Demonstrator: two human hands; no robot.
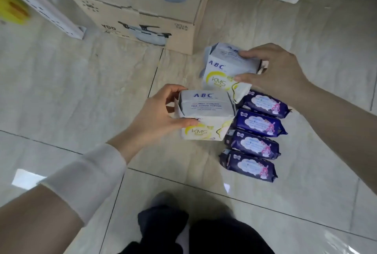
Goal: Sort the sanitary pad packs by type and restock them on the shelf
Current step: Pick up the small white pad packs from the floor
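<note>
1. Closest to me, dark trouser legs [214,237] stand on the tiled floor [81,90].
2. The left arm reaches in from the lower left, wearing a white sleeve [87,176].
3. Four purple packs [253,145] lie on the floor in a tight row, side by side, running away from me.
4. The left hand [155,117] grips the near white pack [206,115]: the thumb presses its front face and the fingers curl over the far top edge. The pack is just left of the purple row. I cannot tell whether it touches the floor.
5. The right hand [273,72] pinches the far white pack [224,70], fingers on top and thumb on the front. It tilts just beyond the near one, at the row's far end.
6. Both white packs read ABC and KMS.
7. Beyond them a cardboard box [146,8] printed with pots stands on the floor. A white rail [51,12] slants at the far left.
</note>
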